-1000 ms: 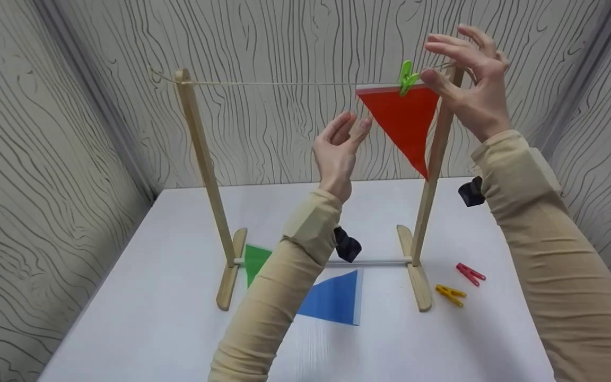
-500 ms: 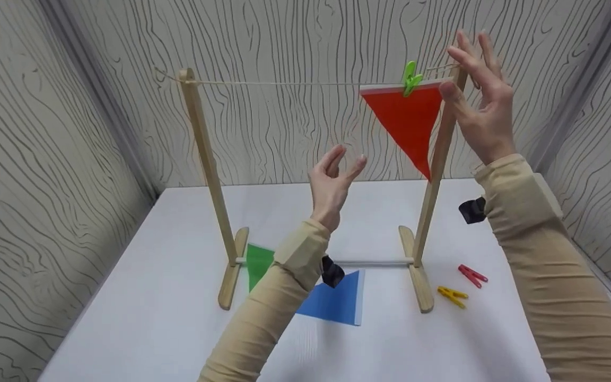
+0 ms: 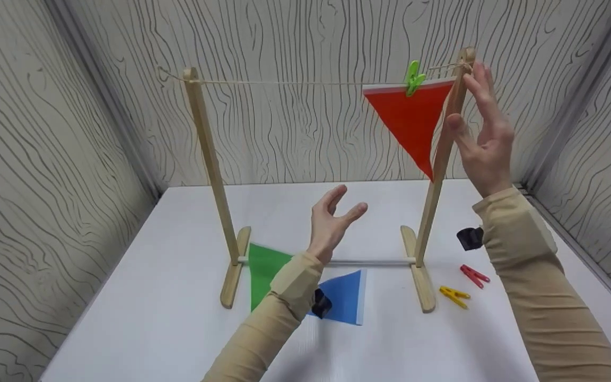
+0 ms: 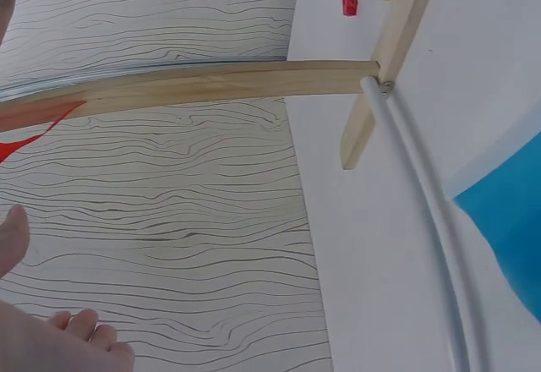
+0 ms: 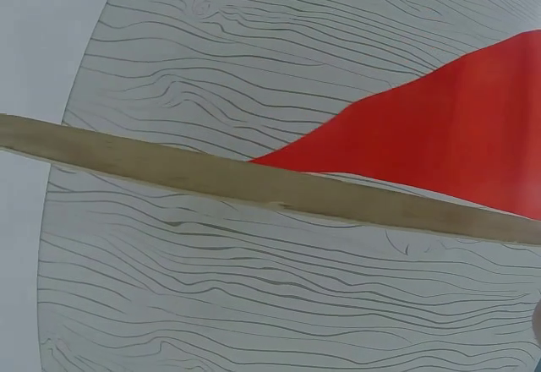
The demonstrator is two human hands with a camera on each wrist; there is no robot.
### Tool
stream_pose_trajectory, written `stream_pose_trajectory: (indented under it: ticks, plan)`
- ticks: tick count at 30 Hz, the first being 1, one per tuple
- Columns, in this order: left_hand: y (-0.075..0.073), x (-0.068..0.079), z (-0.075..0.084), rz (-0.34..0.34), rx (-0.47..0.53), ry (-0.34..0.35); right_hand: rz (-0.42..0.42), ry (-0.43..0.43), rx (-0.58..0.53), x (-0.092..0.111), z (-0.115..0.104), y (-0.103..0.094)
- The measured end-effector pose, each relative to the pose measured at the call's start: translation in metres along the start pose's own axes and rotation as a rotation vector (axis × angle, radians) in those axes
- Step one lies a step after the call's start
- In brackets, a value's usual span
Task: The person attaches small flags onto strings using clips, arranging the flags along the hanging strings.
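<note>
Red pennant: up it hangs, the red pennant [image 3: 411, 119], on the string [image 3: 284, 83] near the right post [image 3: 429, 215], its point dangling down across the wood in the head view.
Lime clip: one lime clip [image 3: 414, 79] bites the pennant's pale top edge, a little right of the middle, and that top edge tilts up towards the right.
Right hand: here's the right hand [image 3: 488, 130] at the upper part of the post, fingers reaching up by the knot, thumb well apart from them, a wide grip around nothing; whether skin meets wood, I cannot tell.
Left hand: lower down, the left hand [image 3: 329, 223] hangs in the air between the posts, thumb and fingers wide apart, palm bare.
Left post: the left post [image 3: 210, 159] carries the string's other end, a loose tail poking outward.
Lying below: the green pennant [image 3: 263, 265] covers part of the white rod [image 3: 374, 262], and the blue pennant [image 3: 345, 300] lies in front; the left sleeve [image 3: 260, 334] hides some of both.
Loose clips: two on the white table [image 3: 141, 318], yellow clip [image 3: 454, 296] and red clip [image 3: 475, 276], near each other, right of the stand's foot.
</note>
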State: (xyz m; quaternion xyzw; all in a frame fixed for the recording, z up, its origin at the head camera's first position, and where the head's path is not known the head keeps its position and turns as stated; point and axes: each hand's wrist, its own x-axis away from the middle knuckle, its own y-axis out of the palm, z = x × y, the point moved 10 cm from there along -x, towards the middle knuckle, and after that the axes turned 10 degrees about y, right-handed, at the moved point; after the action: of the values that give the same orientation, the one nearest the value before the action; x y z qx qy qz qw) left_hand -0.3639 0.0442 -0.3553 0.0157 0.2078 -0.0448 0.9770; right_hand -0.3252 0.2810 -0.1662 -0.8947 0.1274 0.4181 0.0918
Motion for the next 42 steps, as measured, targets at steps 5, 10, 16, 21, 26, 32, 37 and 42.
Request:
stream_pose_trajectory:
  ticks: [5, 10, 16, 21, 26, 32, 37, 42]
  plan:
    - [-0.005, 0.015, -0.027, -0.008, 0.011, -0.043, -0.008, 0.012, -0.042, 0.021, 0.011, -0.001]
    - [-0.007, 0.029, -0.049, -0.016, 0.015, -0.088, -0.014, 0.049, -0.03, 0.039, 0.023, -0.001]
    - [-0.007, 0.045, -0.07, -0.034, -0.02, -0.147, -0.021, 0.094, -0.005, 0.06, 0.039, -0.001]
    - [-0.002, 0.057, -0.087, -0.059, -0.054, -0.201, -0.021, 0.121, 0.025, 0.081, 0.056, -0.002]
    - [0.0, 0.069, -0.102, -0.093, -0.135, -0.234, -0.03, 0.158, 0.004, 0.105, 0.074, -0.005]
    - [0.004, 0.075, -0.111, -0.18, -0.183, -0.21, -0.06, 0.26, -0.067, 0.132, 0.1, -0.012]
    - [0.007, 0.077, -0.115, -0.231, -0.317, -0.176, -0.066, 0.426, -0.133, 0.155, 0.125, -0.021]
    - [0.012, 0.075, -0.118, -0.253, -0.474, -0.164, -0.027, 0.593, -0.053, 0.177, 0.147, -0.035]
